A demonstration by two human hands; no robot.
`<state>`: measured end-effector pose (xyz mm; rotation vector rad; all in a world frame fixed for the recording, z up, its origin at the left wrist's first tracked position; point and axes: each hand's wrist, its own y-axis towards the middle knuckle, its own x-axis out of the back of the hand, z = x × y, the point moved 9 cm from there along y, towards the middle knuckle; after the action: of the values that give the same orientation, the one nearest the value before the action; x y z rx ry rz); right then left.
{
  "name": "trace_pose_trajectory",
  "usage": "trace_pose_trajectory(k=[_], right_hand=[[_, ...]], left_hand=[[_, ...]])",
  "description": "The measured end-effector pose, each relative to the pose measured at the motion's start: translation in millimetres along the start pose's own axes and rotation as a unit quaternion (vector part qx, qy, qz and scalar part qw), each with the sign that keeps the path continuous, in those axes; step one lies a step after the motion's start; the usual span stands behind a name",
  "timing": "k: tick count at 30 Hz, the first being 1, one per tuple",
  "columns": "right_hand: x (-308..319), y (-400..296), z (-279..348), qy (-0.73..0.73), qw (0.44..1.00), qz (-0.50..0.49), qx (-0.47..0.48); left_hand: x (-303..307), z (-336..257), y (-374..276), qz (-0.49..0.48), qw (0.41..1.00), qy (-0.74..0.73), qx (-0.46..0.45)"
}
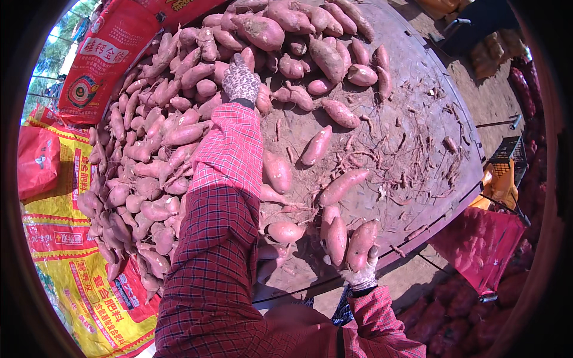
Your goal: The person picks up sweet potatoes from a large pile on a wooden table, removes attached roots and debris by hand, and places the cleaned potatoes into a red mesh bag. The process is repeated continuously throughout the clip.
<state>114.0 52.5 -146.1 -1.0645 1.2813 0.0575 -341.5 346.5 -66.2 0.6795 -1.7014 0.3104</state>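
Observation:
My left hand (242, 83), in a patterned glove, reaches into the large heap of pink sweet potatoes (179, 134). Its fingers rest by a sweet potato (247, 59) at the heap's edge; the palm side is hidden, so a grip cannot be made out. Close to the table's near edge, my gloved right hand (361, 275) clasps sweet potatoes, with one (361, 245) against the thumb and another (336, 241) beside it. A third sweet potato (330, 218) lies just behind these. Loose sweet potatoes, among them one (344, 187) and another (317, 146), are scattered between my hands.
Root trimmings (403, 156) and soil litter the sorting table (380, 27). Red and yellow printed sacks (80, 286) border the heap at left. Beyond the right edge are a red cloth (481, 246) on a metal frame, a black crate (509, 154) and filled red mesh bags (447, 313).

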Motion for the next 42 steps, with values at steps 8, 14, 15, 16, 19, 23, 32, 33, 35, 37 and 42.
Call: trace_pose_trajectory(k=[8,14,15,16,19,23,32,33,35,37,42], right_hand=[[-75,55,24,0.322,0.943,0.087,-0.02],[-72,105,59,0.071,0.977,0.17,0.108],[-63,107,67,0.095,0.969,0.188,0.131],[-44,113,68,0.097,0.978,0.134,0.13],[-38,108,50,0.083,0.991,0.046,0.096],[-70,92,51,0.19,0.966,0.169,0.043],[-48,34,101,0.015,0.991,0.064,0.12],[-44,36,95,0.009,0.993,0.053,0.101],[-28,40,88,-0.012,0.996,0.025,0.079],[-44,41,72,-0.021,0.998,0.018,0.062],[-46,57,58,-0.016,0.998,0.04,0.05]], left_hand=[[2,-96,-176,0.227,0.896,-0.376,-0.068],[25,-117,-164,0.034,0.962,-0.148,-0.227],[17,-104,-117,0.086,0.982,-0.043,-0.162],[-5,-69,-79,0.102,0.989,0.04,-0.096],[-65,-13,-43,0.232,0.94,0.24,-0.067],[-82,-38,-59,0.161,0.958,0.204,-0.119],[35,-33,-247,0.187,0.779,-0.56,0.213],[28,-21,-296,0.184,0.72,-0.599,0.299],[16,-18,-377,0.185,0.565,-0.664,0.454],[25,-28,-383,0.26,0.604,-0.663,0.359],[-7,-26,-358,0.211,0.901,-0.352,0.143]])
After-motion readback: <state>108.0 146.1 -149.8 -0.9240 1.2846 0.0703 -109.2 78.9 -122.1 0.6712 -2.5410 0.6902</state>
